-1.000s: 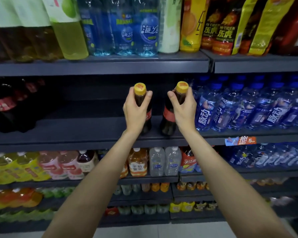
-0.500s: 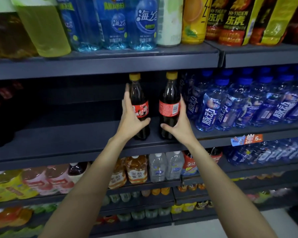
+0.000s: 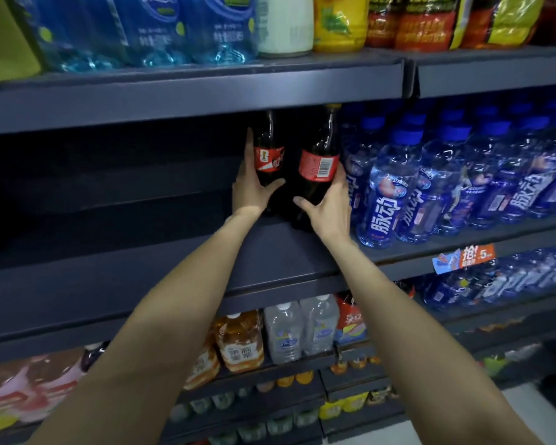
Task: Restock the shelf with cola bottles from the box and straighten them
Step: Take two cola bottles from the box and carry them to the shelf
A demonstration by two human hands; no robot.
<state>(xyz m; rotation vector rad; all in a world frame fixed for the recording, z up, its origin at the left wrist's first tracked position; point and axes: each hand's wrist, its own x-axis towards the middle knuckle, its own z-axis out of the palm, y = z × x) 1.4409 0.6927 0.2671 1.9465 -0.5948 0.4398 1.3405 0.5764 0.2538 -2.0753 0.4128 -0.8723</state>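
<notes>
Two dark cola bottles with red labels stand side by side deep on the dark shelf (image 3: 174, 252). My left hand (image 3: 252, 187) grips the left cola bottle (image 3: 269, 157) low on its body, thumb across the front. My right hand (image 3: 329, 203) holds the right cola bottle (image 3: 320, 163) the same way, fingers behind it and thumb under its base part. The right bottle shows its barcode and leans slightly to the right at the top. Both caps are hidden behind the edge of the shelf above. The box is out of view.
Blue-capped bottles (image 3: 395, 187) stand packed just right of the colas. Left of my hands the shelf runs dark and deep. An upper shelf (image 3: 206, 88) carries blue water packs and yellow bottles. Lower shelves hold tea (image 3: 239, 340), water bottles and small cans. A price tag (image 3: 463, 258) hangs on the shelf edge.
My hands slid from the caps down to the bottle bodies, and both bottles moved back deeper onto the shelf. The camera came closer and tilted up.
</notes>
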